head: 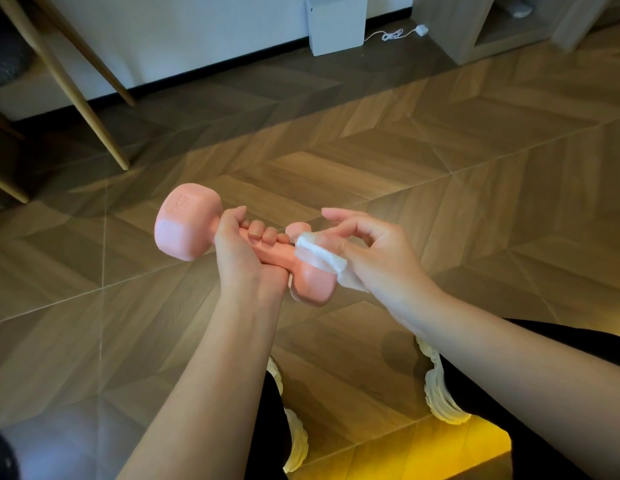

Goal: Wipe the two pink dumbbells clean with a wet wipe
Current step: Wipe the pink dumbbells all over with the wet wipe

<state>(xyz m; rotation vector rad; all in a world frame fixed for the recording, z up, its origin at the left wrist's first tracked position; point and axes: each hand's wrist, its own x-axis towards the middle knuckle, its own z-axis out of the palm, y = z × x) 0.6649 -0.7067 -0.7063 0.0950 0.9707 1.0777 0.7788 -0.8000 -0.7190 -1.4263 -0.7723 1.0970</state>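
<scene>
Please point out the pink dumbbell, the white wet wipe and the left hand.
pink dumbbell (185, 226), head view, on its far weight head.
white wet wipe (321, 256), head view, on its folded middle.
left hand (240, 258), head view, on its back.

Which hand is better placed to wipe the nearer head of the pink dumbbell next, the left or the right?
Right. The right hand holds the wet wipe against that head, while the left hand grips the dumbbell by its handle, so it is probably not free.
</scene>
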